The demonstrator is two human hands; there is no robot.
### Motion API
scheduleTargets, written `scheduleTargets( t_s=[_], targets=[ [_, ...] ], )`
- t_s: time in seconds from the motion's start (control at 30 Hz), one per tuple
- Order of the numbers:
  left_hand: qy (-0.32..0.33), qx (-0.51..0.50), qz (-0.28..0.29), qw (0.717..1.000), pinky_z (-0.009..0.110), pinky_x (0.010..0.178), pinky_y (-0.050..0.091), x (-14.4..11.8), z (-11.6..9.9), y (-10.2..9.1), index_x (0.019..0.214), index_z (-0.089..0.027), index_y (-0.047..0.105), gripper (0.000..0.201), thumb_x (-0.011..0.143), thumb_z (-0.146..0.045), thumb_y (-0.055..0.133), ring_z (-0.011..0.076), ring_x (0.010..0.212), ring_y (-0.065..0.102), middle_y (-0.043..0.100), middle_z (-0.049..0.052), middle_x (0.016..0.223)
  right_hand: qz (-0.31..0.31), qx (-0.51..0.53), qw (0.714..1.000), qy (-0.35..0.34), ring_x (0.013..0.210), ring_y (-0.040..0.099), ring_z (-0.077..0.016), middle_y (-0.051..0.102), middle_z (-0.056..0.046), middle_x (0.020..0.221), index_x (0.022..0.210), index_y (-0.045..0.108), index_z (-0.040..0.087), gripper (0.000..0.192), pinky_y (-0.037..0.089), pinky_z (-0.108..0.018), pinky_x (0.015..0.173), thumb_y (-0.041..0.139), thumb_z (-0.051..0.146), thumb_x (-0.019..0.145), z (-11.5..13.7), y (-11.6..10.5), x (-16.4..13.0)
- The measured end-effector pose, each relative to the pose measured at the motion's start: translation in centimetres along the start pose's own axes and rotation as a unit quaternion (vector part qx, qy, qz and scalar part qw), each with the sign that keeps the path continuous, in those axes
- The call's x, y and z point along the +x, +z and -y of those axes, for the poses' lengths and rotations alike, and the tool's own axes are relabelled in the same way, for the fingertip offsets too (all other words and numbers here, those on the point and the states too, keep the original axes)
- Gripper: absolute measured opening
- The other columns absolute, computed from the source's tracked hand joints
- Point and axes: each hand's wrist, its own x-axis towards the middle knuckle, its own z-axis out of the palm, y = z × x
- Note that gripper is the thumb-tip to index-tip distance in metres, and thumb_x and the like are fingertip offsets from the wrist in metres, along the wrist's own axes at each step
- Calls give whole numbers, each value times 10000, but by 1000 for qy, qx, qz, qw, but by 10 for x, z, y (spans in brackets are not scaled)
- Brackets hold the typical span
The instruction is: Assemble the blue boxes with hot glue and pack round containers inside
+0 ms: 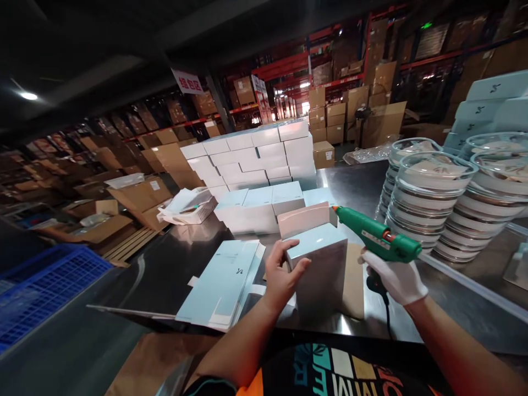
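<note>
While gripping box [317, 258], left hand [282, 275] bent.

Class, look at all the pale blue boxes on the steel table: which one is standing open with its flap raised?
The box gripped by the left hand, beside the glue gun. Its flap stands up; the stacked boxes behind are closed.

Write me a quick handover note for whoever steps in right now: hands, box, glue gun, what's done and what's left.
Left hand, bare, grips the upright pale blue box on the steel table.
Right hand, in a white glove, holds the green glue gun, nozzle at the box's open top flap.
Done: folded boxes stacked behind.
Left: this flap not yet closed; flat box blanks lie to the left. Stacks of clear lidded containers stand to the right.
</note>
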Motion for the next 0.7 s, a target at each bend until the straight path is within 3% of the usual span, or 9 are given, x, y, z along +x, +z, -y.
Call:
scheduleTargets(
  t_s=[0.13, 0.2, 0.3, 0.4, 0.47, 0.57, 0.7],
  targets=[
    [-87, -69, -6, 994, 294, 743, 545, 3, -1, -3, 1076, -201, 795, 643, 729, -736, 879, 216, 843, 691, 778, 64, 958, 49, 110, 956, 267, 459, 512, -148, 689, -61, 666, 884, 671, 201, 276, 458, -271, 435, 658, 476, 897, -34, -8, 12],
    [-122, -92, -7, 988, 275, 690, 523, 4, 1, -4, 1074, -192, 789, 676, 709, -754, 879, 198, 797, 669, 768, 56, 927, 44, 60, 951, 300, 424, 499, -170, 636, -67, 579, 822, 661, 203, 311, 441, -293, 425, 601, 481, 948, -49, -11, 16],
    [-161, -126, 4, 979, 251, 609, 467, 4, 7, -6, 1104, -181, 780, 708, 700, -753, 884, 163, 694, 605, 725, 29, 831, -2, -25, 963, 267, 551, 653, -277, 641, -95, 583, 694, 610, 242, 337, 552, -399, 556, 664, 484, 923, -57, -19, 24],
    [-169, -144, 28, 975, 261, 616, 476, 4, 10, -3, 1126, -185, 775, 718, 702, -755, 881, 168, 689, 612, 720, 25, 820, -29, -65, 981, 180, 983, 759, -406, 746, -141, 799, 666, 614, 270, 305, 606, -495, 859, 801, 458, 817, -41, -21, 29],
    [-146, -135, 43, 979, 289, 686, 525, 4, 11, 2, 1114, -193, 787, 698, 710, -756, 879, 205, 787, 672, 761, 57, 916, -19, -58, 992, 110, 1207, 714, -415, 795, -139, 1063, 907, 729, 289, 272, 582, -519, 1009, 776, 546, 833, -22, -13, 28],
    [-95, -128, 70, 985, 331, 799, 563, 2, 11, 11, 1073, -200, 814, 637, 734, -735, 885, 254, 926, 723, 793, 91, 1024, 42, -28, 998, 26, 1307, 685, -366, 765, -96, 1325, 1336, 688, 296, 587, 578, -507, 1087, 686, 650, 868, 7, 10, 18],
    [-21, -142, 112, 983, 344, 842, 566, -1, 17, 16, 1041, -211, 822, 500, 812, -651, 881, 254, 941, 739, 777, 82, 973, 78, -16, 996, -48, 1307, 684, -360, 755, -103, 1366, 1316, 689, 247, 545, 571, -504, 1119, 723, 539, 857, 22, 26, 5]
  ],
)
